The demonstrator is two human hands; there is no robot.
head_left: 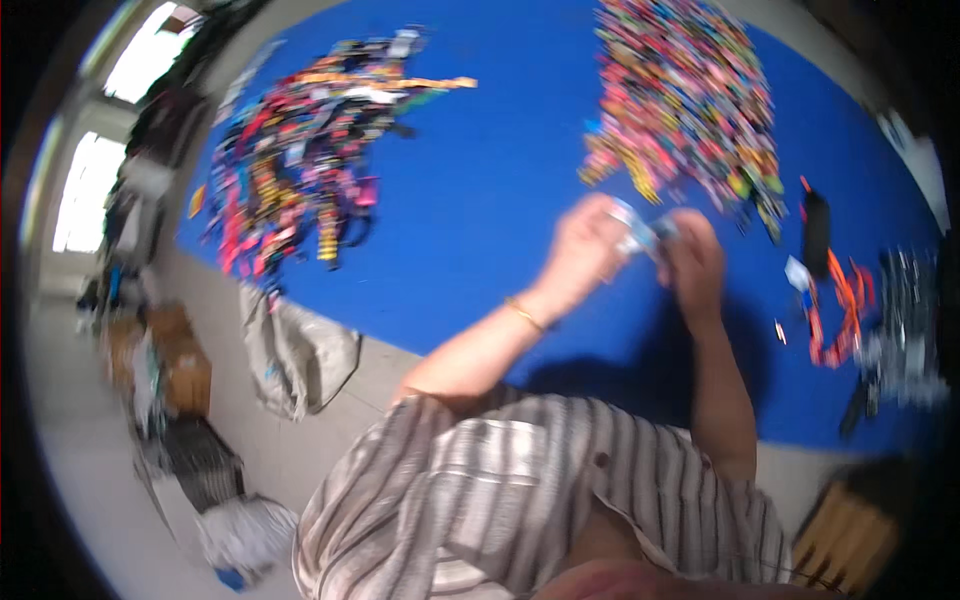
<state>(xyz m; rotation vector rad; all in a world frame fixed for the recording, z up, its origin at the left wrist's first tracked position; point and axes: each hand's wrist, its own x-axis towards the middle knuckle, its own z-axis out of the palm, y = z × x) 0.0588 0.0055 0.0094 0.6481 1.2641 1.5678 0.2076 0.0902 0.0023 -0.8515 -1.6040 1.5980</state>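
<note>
Over the blue table (480,190), both my hands are raised close together. My left hand (585,245) pinches a small shiny pale-blue and whitish piece (637,232), too blurred to name. My right hand (697,255) has its fingers closed on the other end of that same piece. Just beyond my hands lies a wide heap of multicoloured narrow strips (690,100), in pink, yellow, red and green. Motion blur hides what exactly these strips are.
At the far left sits another heap of coloured straps (310,150). To the right are an orange-red strap (845,300), a black oblong item (816,233) and clear plastic bags (905,320). A pale sack (290,350) and cardboard boxes (180,360) stand on the floor at left.
</note>
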